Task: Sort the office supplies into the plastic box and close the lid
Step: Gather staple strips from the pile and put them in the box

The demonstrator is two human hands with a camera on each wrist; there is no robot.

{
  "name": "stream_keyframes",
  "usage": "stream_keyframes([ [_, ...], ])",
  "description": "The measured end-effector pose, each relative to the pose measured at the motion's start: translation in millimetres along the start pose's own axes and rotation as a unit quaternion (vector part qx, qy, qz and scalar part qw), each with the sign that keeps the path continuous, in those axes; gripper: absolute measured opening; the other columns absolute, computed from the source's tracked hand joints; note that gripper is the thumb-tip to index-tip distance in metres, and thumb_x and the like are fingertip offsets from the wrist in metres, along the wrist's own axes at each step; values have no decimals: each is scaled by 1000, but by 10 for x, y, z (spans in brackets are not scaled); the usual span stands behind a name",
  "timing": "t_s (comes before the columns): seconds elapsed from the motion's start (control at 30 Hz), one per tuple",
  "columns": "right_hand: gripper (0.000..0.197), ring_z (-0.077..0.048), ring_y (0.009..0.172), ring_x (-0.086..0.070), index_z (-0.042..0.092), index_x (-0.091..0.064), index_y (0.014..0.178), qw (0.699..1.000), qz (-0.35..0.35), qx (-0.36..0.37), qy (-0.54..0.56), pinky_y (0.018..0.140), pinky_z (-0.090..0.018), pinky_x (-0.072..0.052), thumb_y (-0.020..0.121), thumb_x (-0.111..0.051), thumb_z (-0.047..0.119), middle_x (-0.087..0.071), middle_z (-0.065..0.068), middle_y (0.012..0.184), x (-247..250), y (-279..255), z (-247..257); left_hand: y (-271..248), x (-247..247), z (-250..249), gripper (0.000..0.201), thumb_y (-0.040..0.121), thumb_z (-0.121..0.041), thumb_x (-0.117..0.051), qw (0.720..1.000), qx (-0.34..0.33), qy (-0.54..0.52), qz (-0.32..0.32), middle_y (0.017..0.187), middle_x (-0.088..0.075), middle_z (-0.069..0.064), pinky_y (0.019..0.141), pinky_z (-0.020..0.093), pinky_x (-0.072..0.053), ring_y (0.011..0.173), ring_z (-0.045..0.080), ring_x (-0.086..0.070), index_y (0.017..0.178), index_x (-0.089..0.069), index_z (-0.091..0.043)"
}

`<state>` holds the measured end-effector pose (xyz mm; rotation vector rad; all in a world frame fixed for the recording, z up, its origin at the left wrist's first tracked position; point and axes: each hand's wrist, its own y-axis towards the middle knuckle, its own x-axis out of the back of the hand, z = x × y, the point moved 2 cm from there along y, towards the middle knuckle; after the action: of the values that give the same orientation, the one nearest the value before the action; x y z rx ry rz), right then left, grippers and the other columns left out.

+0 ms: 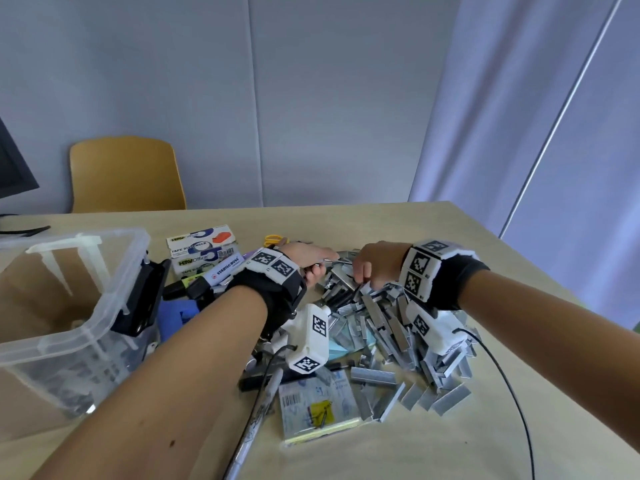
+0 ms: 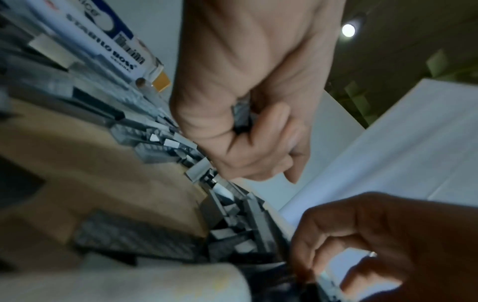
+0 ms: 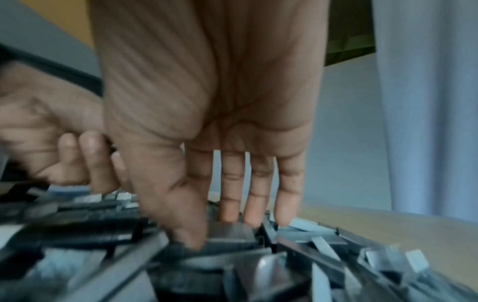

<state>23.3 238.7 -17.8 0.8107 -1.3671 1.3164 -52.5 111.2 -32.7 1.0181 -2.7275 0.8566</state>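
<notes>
A big heap of grey staple strips (image 1: 388, 327) covers the middle of the table. My left hand (image 1: 311, 268) hovers at the heap's far edge, fingers curled round a few staple strips (image 2: 241, 116) held in the palm. Just to its right, my right hand (image 1: 367, 271) reaches down into the heap. Its thumb and fingertips (image 3: 230, 214) pinch a staple strip (image 3: 230, 232) lying on top. The clear plastic box (image 1: 114, 233) stands open at the left, with more staples showing through its wall.
Tape dispenser boxes (image 1: 202, 244), a Stabilo highlighter (image 1: 225, 270) and yellow scissors (image 1: 273, 240) lie behind the heap. A sticky-note pack (image 1: 318, 410) and a marker (image 1: 256, 420) lie in front. A black object (image 1: 145, 299) leans on the box. A chair (image 1: 124, 174) stands behind the table.
</notes>
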Motion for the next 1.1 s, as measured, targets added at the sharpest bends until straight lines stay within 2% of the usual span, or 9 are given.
stream_keyframes([
  [0.17,22,-19,80,-52,21,-54,70,999,6,26,-24,64,-21,-39,75,-69,5,-57,4,77,-86,30,-40,94,-43,-66,36,92,-25,-56,996,-16,80,-40,32,-42,-8,29,14,-29,23,3,-36,61,-42,-13],
  [0.37,2,-22,91,-57,5,-63,85,983,-35,-15,177,92,-38,-47,83,-64,6,-60,-1,88,37,-31,-250,126,-82,-224,42,90,-26,-57,975,2,204,-85,24,-35,-8,28,6,-21,17,5,-28,55,-41,-12],
  [0.43,4,-26,89,-57,-4,-56,85,918,-33,-51,392,73,-35,-58,88,-53,-3,-57,-18,99,75,-90,-266,154,-93,-242,41,91,-23,-56,972,-10,221,-82,22,-35,-9,25,7,-22,16,4,-31,56,-40,-12],
  [0.53,14,-25,74,-56,2,-46,85,718,-34,-118,685,48,-31,-56,92,-38,-6,-47,-15,84,70,-109,-307,218,-117,-253,34,87,-21,-61,952,-34,287,-106,41,-48,-3,35,17,-31,34,11,-43,58,-45,-12],
  [0.63,13,-20,60,-49,7,-42,72,673,-39,-140,726,51,-27,-52,85,-41,3,-44,-10,70,84,-54,-313,205,-175,-326,32,80,-16,-60,927,-69,347,-125,41,-47,-3,37,14,-30,34,12,-42,52,-47,-12],
  [0.73,13,-14,49,-39,9,-45,76,791,-50,-183,582,44,-21,-37,85,-54,12,-43,-4,60,83,58,-310,196,-218,-379,33,83,-15,-60,911,-75,397,-87,25,-41,-7,29,7,-27,22,3,-38,50,-52,-14],
  [0.83,16,-12,52,-43,8,-51,71,946,-95,-143,275,37,-15,-35,82,-63,11,-46,-1,60,73,179,-218,209,-171,-394,20,82,-13,-63,896,-71,432,-82,47,-52,-2,47,16,-39,46,13,-47,63,-63,-7],
  [0.9,18,-17,63,-51,8,-53,69,978,-83,-112,153,51,-17,-40,77,-69,12,-49,-1,61,29,226,-113,224,-141,-384,12,82,-13,-63,889,-69,445,-85,64,-56,4,59,24,-42,63,20,-51,78,-70,-4],
  [1.1,11,-24,81,-60,5,-64,78,992,-54,-87,78,72,-30,-52,75,-73,11,-59,-6,75,-15,306,-12,290,-45,-320,32,87,-17,-55,872,-46,472,-116,30,-46,-7,46,18,-35,48,12,-44,55,-55,-15],
])
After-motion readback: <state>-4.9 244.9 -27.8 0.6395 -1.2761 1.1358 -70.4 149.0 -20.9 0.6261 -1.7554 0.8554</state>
